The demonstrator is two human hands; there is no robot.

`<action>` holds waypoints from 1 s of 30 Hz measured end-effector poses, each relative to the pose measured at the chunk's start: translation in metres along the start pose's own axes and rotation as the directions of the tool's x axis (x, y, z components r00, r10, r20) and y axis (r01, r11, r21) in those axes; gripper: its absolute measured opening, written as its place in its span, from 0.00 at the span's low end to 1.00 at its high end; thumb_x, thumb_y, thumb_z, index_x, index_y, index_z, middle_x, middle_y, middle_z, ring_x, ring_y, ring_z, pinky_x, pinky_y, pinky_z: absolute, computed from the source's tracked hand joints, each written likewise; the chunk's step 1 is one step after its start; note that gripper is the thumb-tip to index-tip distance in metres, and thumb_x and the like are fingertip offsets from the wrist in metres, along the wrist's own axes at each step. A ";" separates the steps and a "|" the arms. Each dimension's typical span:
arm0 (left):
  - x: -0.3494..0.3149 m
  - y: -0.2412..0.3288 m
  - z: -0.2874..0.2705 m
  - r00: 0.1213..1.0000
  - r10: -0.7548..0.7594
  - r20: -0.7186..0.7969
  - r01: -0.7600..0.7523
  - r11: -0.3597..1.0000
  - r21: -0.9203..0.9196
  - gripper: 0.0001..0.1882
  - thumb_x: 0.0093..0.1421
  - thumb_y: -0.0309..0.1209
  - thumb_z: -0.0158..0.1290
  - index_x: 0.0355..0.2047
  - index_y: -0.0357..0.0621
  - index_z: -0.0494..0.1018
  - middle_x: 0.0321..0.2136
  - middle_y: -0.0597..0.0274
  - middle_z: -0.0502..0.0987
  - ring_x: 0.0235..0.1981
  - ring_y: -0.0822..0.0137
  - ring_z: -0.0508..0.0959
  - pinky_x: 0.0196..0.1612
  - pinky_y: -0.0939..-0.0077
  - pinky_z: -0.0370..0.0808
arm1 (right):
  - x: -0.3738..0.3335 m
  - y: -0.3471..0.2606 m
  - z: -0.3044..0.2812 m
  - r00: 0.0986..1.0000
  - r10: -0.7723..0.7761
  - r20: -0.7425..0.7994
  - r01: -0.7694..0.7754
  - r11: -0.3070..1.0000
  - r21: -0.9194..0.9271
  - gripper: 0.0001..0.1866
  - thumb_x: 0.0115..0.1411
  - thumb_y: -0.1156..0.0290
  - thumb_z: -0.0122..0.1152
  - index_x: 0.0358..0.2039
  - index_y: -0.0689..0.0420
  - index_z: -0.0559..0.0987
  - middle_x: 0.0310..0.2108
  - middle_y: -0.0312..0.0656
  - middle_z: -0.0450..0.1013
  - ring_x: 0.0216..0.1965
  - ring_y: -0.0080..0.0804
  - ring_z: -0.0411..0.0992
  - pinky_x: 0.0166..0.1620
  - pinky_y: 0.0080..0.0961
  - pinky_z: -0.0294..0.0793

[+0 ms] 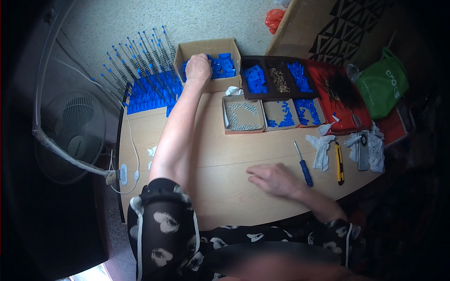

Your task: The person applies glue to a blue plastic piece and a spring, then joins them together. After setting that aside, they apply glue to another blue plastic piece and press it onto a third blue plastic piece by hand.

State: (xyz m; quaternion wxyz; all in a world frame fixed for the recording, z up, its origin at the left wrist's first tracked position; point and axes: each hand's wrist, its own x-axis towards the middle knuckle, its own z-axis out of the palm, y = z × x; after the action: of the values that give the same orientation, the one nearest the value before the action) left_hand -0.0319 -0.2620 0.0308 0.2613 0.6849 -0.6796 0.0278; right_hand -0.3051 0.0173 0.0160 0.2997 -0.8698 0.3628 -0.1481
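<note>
My left hand (198,69) is stretched far forward into a cardboard box (206,47) that holds flat blue plastic pieces (223,65). Its fingers curl downward, closed, and whatever they grip is hidden beneath the hand. My right hand (275,180) rests low over the near part of the table, fingers slightly bent with a gap between them and nothing visible in them. To its right lies a screwdriver (304,167) with a blue handle. Left of the box, rows of blue holders (149,93) carry upright thin rods with dark springs (142,61) and blue tips.
A dark divided tray (262,95) holds blue parts and brass-coloured screws. Before it, small cardboard trays (243,131) contain silvery and blue bits. A red tray (344,122) with dark thin pieces, a yellow cutter (339,161), crumpled white cloths (320,152) and a phone (363,154) lie rightward.
</note>
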 end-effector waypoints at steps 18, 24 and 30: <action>-0.020 0.045 -0.022 0.919 -0.078 -0.387 -0.105 0.897 -0.430 0.21 0.57 0.45 0.60 0.40 0.39 0.81 0.30 0.47 0.83 0.32 0.51 0.84 0.38 0.60 0.79 | 0.159 0.114 -0.094 0.807 -0.199 -0.556 -0.030 0.926 -0.376 0.13 0.59 0.77 0.56 0.45 0.59 0.79 0.42 0.45 0.76 0.44 0.45 0.73 0.47 0.40 0.73; -0.176 0.052 -0.086 0.992 0.066 0.106 -0.012 0.896 -0.444 0.17 0.58 0.40 0.62 0.41 0.40 0.81 0.27 0.51 0.82 0.26 0.63 0.83 0.31 0.68 0.79 | 0.214 0.167 -0.096 0.952 -0.058 -0.300 -0.137 0.796 -0.590 0.17 0.57 0.75 0.56 0.48 0.52 0.81 0.46 0.40 0.76 0.51 0.42 0.70 0.51 0.45 0.68; -0.282 0.037 -0.093 0.989 -0.001 0.145 0.039 0.965 -0.260 0.15 0.56 0.45 0.62 0.32 0.46 0.82 0.23 0.55 0.77 0.24 0.55 0.80 0.29 0.60 0.77 | 0.217 0.165 -0.114 0.977 0.061 -0.203 -0.155 0.861 -0.484 0.12 0.53 0.72 0.68 0.39 0.59 0.82 0.37 0.43 0.77 0.46 0.44 0.73 0.49 0.44 0.69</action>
State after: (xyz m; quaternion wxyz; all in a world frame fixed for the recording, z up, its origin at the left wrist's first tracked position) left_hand -0.0580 0.0356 0.0120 0.3000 0.6515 -0.6874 -0.1143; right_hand -0.2986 -0.2780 0.0091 0.0396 -0.8787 0.4626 -0.1109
